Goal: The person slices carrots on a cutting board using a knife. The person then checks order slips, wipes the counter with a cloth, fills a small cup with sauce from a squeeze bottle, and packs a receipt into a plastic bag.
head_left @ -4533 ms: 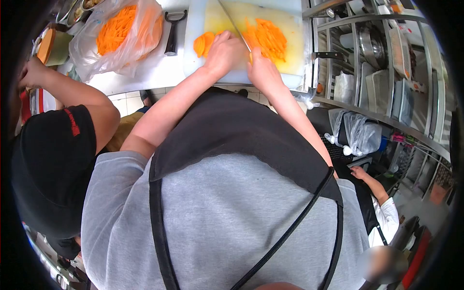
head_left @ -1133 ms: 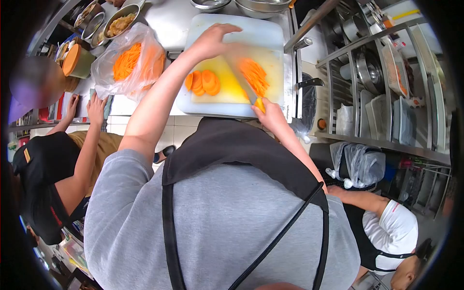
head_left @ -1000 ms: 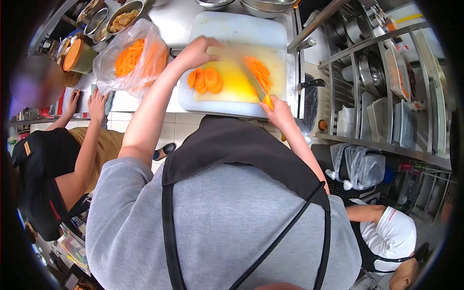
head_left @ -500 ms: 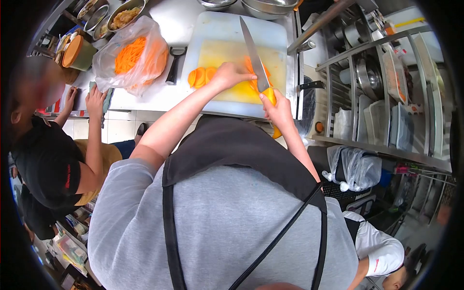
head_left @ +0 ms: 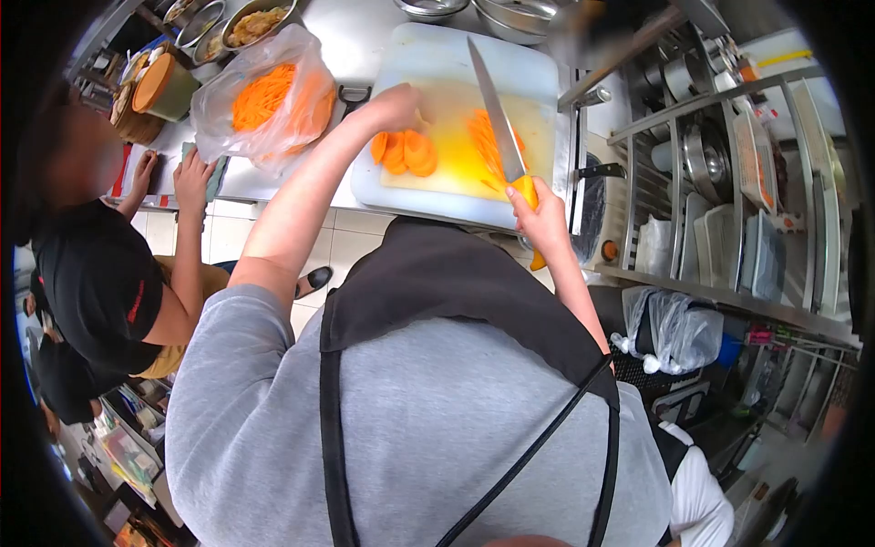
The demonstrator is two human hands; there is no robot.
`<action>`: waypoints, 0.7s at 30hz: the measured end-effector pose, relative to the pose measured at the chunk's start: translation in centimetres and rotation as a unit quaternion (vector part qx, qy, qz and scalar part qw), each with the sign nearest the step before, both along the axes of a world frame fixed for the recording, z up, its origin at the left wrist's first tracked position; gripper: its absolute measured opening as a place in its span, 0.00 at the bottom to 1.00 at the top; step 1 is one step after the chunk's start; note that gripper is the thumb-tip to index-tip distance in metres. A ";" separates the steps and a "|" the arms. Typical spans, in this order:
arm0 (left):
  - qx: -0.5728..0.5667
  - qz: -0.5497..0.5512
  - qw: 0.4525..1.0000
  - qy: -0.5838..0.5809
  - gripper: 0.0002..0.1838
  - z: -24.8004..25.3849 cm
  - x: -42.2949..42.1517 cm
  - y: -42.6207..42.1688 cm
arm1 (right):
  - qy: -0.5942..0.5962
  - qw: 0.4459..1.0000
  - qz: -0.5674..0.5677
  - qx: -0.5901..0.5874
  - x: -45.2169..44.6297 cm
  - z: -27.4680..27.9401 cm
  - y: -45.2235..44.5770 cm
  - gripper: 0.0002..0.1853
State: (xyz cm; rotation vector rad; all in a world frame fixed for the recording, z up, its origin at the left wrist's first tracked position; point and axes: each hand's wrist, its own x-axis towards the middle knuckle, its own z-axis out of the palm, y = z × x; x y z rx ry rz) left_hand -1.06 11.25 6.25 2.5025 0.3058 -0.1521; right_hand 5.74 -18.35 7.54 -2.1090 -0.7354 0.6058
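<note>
My right hand [head_left: 541, 215] is closed round the yellow handle of a long knife [head_left: 499, 117], whose blade points away from me over the cutting board [head_left: 456, 53]. Beside the blade, partly under it, lies a pile of carrot strips [head_left: 483, 139]. My left hand [head_left: 397, 107] hovers above the board's left part, just beyond several carrot slices [head_left: 407, 154]; its fingers are smeared by motion. Left of the board, a clear plastic bag [head_left: 310, 73] holds shredded carrot [head_left: 264, 98]. A black peeler [head_left: 354, 95] is partly hidden behind my left forearm.
Metal bowls [head_left: 518, 16] stand behind the board, and a bowl of food [head_left: 259, 25] sits behind the bag. A co-worker [head_left: 109, 273] rests both hands on the counter at left. A metal rack [head_left: 720, 155] and another knife [head_left: 602, 170] are at right.
My left hand has moved up and left, away from the carrot strips, uncovering the slices. The knife stays in my right hand. The person at lower right has moved further out of view.
</note>
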 end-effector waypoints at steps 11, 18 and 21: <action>0.131 -0.180 0.974 0.038 0.22 -5.9 1.4 -0.8 | 0.126 0.989 0.081 -0.004 -1.2 -4.5 0.9 0.09; 0.204 -0.123 0.950 0.201 0.29 -3.9 2.8 -2.4 | 0.072 0.990 0.094 -0.075 0.9 -2.0 1.4 0.12; 0.213 -0.153 0.938 0.228 0.30 -4.8 4.0 -2.3 | 0.059 0.989 0.097 -0.096 1.0 -1.3 1.7 0.13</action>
